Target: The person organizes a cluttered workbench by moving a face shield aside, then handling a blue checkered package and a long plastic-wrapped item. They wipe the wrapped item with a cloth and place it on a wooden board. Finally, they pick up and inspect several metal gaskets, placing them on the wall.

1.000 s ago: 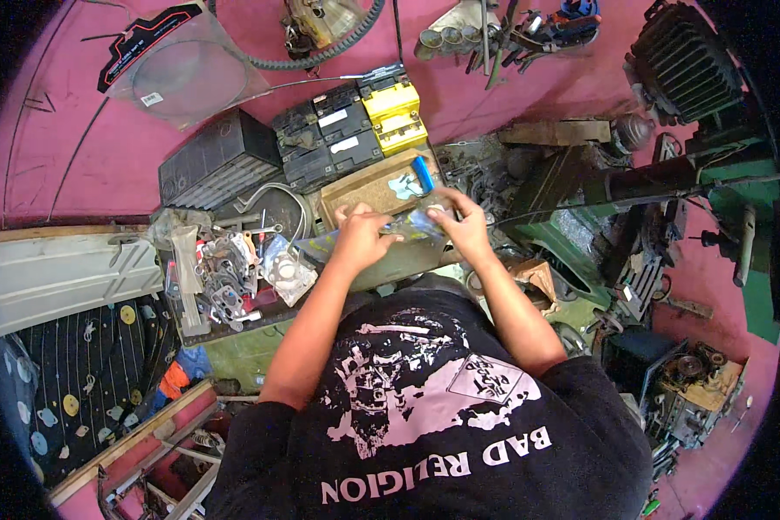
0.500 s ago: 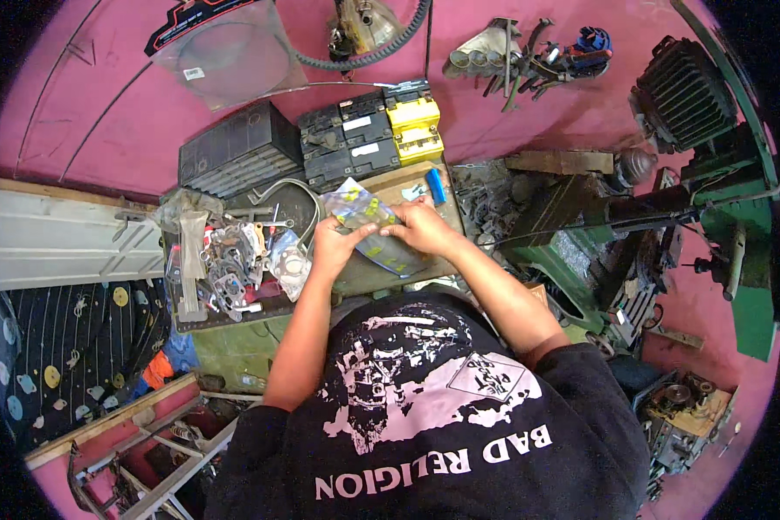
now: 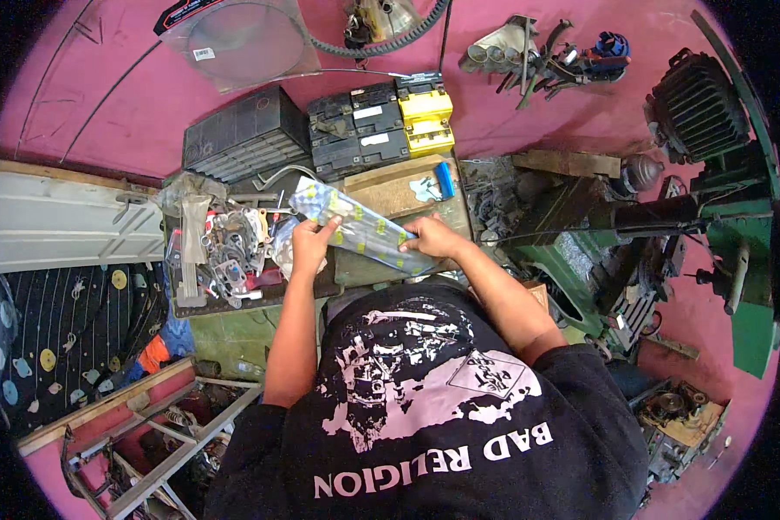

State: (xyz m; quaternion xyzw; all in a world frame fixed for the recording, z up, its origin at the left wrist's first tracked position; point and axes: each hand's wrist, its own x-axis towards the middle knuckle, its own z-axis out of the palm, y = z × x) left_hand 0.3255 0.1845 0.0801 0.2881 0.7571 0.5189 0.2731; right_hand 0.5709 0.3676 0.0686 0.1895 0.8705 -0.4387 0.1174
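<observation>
Stretched between my two hands is a long, clear plastic packet (image 3: pixel 364 232) with yellow-green print and bluish edges; what lies inside is hard to make out. My left hand (image 3: pixel 314 244) grips its left part, thumb on top. Farther right, my right hand (image 3: pixel 432 237) pinches its near right edge. The packet slants above the workbench (image 3: pixel 355 274), its far end up and to the left. Behind it lies a brown cardboard-like piece (image 3: pixel 381 191), with a blue roll-shaped item (image 3: pixel 445 180) at its right end.
Gaskets and small metal parts (image 3: pixel 234 251) crowd the bench's left side. Black batteries (image 3: pixel 355 130) and yellow ones (image 3: pixel 426 121) line the back beside a dark drawer cabinet (image 3: pixel 247 134). A green machine (image 3: pixel 550 243) stands right; a metal frame (image 3: pixel 169 459) is low on the left.
My hands have moved apart, and the packet, earlier bunched between them, is now spread out lengthwise. The view has shifted slightly.
</observation>
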